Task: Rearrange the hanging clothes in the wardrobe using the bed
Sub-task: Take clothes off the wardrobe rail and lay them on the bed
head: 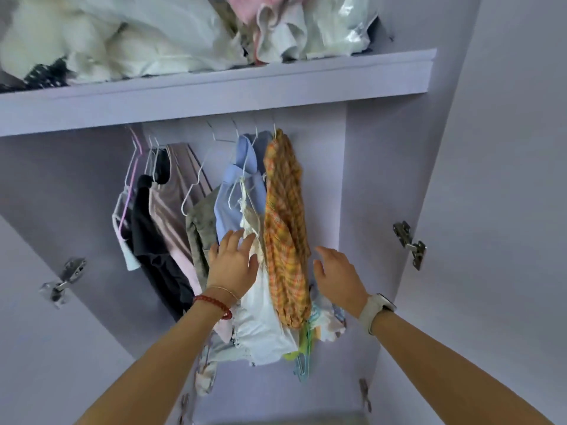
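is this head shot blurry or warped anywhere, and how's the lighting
Head view: soft, even light with no hard shadows; wide-angle bending splays the shelf edge and the wardrobe walls; motion blur smears the left hinge and the piled clothes on top; glare on the plastic bag; both hands stay fairly sharp.

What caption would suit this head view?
Both hands, left and right, open, reach toward hanging clothes either side of an orange plaid shirt in a lilac wardrobe.

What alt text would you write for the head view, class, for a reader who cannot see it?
Two open hands reach into a lilac wardrobe: the left hand touches hanging clothes, the right hand hovers beside an orange plaid shirt. Bundled fabric crowds the shelf above.
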